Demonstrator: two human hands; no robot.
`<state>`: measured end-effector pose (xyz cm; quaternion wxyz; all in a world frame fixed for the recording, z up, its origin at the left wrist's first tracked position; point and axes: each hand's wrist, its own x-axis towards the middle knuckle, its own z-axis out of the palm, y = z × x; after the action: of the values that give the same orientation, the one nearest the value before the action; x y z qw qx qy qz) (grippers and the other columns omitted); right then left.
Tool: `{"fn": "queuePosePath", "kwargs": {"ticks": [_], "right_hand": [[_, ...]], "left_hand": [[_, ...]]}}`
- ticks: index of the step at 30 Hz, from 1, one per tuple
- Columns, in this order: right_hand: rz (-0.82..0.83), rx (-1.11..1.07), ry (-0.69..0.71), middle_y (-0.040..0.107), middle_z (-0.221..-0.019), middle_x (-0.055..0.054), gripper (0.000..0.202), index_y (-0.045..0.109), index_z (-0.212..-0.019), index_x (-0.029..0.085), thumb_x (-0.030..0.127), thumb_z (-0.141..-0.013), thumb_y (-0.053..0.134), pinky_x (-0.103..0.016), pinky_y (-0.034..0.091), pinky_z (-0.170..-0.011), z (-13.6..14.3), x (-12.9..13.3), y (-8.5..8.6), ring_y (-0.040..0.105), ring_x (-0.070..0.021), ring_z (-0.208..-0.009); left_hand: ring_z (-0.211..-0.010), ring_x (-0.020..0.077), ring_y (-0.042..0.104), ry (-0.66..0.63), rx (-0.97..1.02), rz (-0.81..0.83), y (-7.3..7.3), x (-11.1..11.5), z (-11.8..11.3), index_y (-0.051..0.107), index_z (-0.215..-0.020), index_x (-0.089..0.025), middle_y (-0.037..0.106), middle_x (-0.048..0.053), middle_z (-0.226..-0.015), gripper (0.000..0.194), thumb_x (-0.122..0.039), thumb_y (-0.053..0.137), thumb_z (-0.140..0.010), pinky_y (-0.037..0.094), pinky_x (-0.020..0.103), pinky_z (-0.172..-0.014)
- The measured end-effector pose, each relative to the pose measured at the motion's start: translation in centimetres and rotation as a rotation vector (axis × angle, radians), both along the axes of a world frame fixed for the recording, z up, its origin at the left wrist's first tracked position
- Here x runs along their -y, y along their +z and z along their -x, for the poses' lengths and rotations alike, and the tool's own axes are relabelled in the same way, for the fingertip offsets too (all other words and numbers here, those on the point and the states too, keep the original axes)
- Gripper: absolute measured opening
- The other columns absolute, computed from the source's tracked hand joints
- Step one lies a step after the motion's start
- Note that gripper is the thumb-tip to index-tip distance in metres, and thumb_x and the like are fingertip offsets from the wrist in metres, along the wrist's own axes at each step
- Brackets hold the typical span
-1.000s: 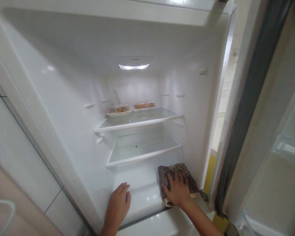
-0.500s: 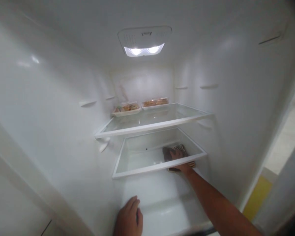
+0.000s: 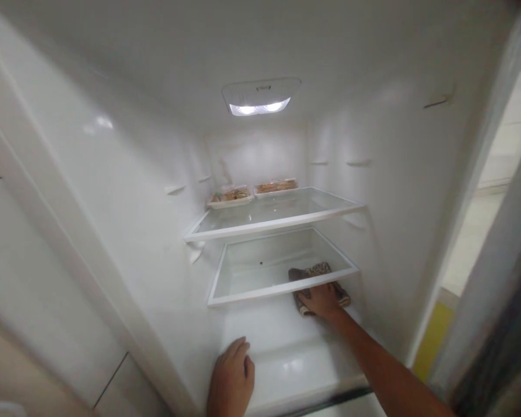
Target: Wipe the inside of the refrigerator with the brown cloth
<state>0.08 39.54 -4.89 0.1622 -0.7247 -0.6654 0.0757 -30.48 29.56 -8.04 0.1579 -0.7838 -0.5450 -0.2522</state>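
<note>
Inside a refrigerator, my right hand (image 3: 322, 299) presses on a dark brown patterned cloth (image 3: 303, 308) with a pale trim. The cloth lies bunched on the refrigerator floor (image 3: 260, 327), toward the right, partly seen through the lower glass shelf. My fingers grip its top, with some fingertips hidden against it. Nearer to me, my left hand (image 3: 232, 373) is by the left wall at the floor's front. Its fingers point forward, loosely extended, and nothing shows in them.
The lower glass shelf (image 3: 282, 289) has a white rim just above my right hand. On the upper glass shelf (image 3: 273, 222) sit two wrapped food trays, the left one (image 3: 231, 200) and the right one (image 3: 276, 186). A lit lamp (image 3: 260, 106) hangs overhead.
My right hand has drawn the cloth toward me, so more of it shows in front of the lower shelf. The view has shifted slightly back; my left hand stays nearly in place.
</note>
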Motion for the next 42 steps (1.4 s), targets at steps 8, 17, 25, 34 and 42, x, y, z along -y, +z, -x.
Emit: {"fn": "queuePosePath", "kwargs": {"ticks": [8,17,25,34,42], "right_hand": [[0.127,-0.008,-0.008,0.040,-0.163,-0.016,0.067,0.051,-0.149,0.026,0.057,-0.090,0.044,-0.059,0.023,-0.121,0.4,10.8,0.1,0.030,-0.0402,-0.153],[0.063,-0.042,0.136,0.042,-0.161,-0.018,0.068,0.051,-0.148,0.031,0.063,-0.089,0.046,-0.070,0.018,-0.119,6.5,15.4,0.2,0.034,-0.0460,-0.149],[0.095,-0.193,0.476,0.031,-0.166,-0.020,0.076,0.036,-0.157,0.026,0.058,-0.089,0.049,-0.073,0.008,-0.122,16.0,12.9,2.1,0.019,-0.0443,-0.156],[0.183,-0.114,0.397,0.028,-0.168,-0.013,0.054,0.044,-0.152,0.033,0.038,-0.099,0.034,-0.068,0.012,-0.124,20.3,2.4,0.7,0.023,-0.0368,-0.157],[0.039,-0.120,0.382,0.031,-0.167,-0.016,0.072,0.047,-0.150,0.028,0.063,-0.087,0.052,-0.071,0.012,-0.122,20.5,-5.9,-0.1,0.023,-0.0419,-0.155]], "left_hand": [[-0.109,0.0231,0.075,0.030,0.036,0.133,0.8,0.0,-0.1,0.075,-0.111,-0.015,0.079,0.011,-0.117,0.041,-0.016,0.041,-0.089,0.062,0.042,-0.099],[-0.104,0.0243,0.076,-0.091,0.119,-0.033,0.6,-0.1,0.0,0.075,-0.110,-0.017,0.081,0.009,-0.111,0.034,-0.027,0.047,-0.094,0.065,0.043,-0.092],[-0.120,0.0242,0.070,-0.160,0.221,-0.156,1.6,1.0,0.5,0.070,-0.123,-0.023,0.075,0.009,-0.127,0.036,-0.030,0.047,-0.096,0.063,0.044,-0.098],[-0.124,0.0261,0.067,-0.063,0.110,-0.212,-1.2,-0.4,0.4,0.056,-0.139,-0.016,0.069,0.014,-0.137,0.047,-0.024,0.048,-0.093,0.063,0.043,-0.096],[-0.115,0.0318,0.072,-0.021,-0.092,-0.325,-8.0,-3.6,3.3,0.066,-0.123,-0.015,0.073,0.020,-0.128,0.046,-0.014,0.051,-0.080,0.068,0.043,-0.084]]}}
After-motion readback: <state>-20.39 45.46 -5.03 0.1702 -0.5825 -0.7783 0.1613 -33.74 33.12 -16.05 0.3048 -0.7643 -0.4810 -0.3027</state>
